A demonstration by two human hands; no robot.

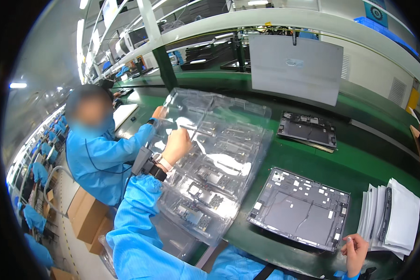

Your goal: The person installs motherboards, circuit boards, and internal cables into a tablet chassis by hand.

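A green bench (308,161) runs across the view, with a stack of white sleeves (402,219) at its right end and a thin dark piece (386,214) standing among them. Behind, a grey panel (296,70) hangs upright below a pale rail (284,19). Dark trays (198,64) lie farther back, left of the panel. At upper right are a wall vent (397,90), a long blue bin (387,33) and a poster (377,14) with a gear. At left stands a co-worker (91,158) in a blue smock, with brown cartons (86,217) below; beyond, blue-clad people (39,172) line the aisle under ceiling lights (17,85).
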